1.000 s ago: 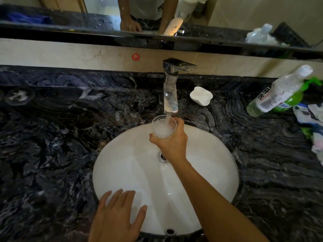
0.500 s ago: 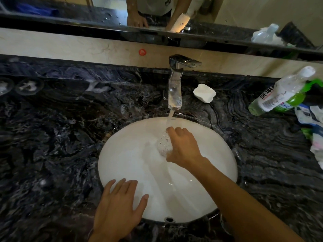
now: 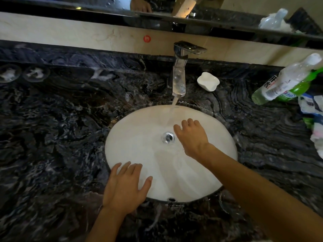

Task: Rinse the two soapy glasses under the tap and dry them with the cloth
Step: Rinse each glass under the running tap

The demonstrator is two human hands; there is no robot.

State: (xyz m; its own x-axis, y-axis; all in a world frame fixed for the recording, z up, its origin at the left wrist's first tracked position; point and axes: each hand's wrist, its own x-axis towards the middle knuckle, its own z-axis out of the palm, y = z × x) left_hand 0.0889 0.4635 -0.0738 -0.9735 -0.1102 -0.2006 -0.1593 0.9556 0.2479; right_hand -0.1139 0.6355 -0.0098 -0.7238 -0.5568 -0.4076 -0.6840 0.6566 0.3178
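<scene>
Rinsing is seemingly going on: tap water (image 3: 172, 110) is falling just beyond the right hand (image 3: 192, 137), its grip curling down, glass hidden, hold unclear; left hand (image 3: 125, 187) is lying flat, grip apart. Probably next: checking for suds, then drying.

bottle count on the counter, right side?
2. A clear bottle with a white label and cap leans tilted at the right edge. A green bottle lies directly behind it, partly covered. More may be hidden beyond the frame edge.
</scene>
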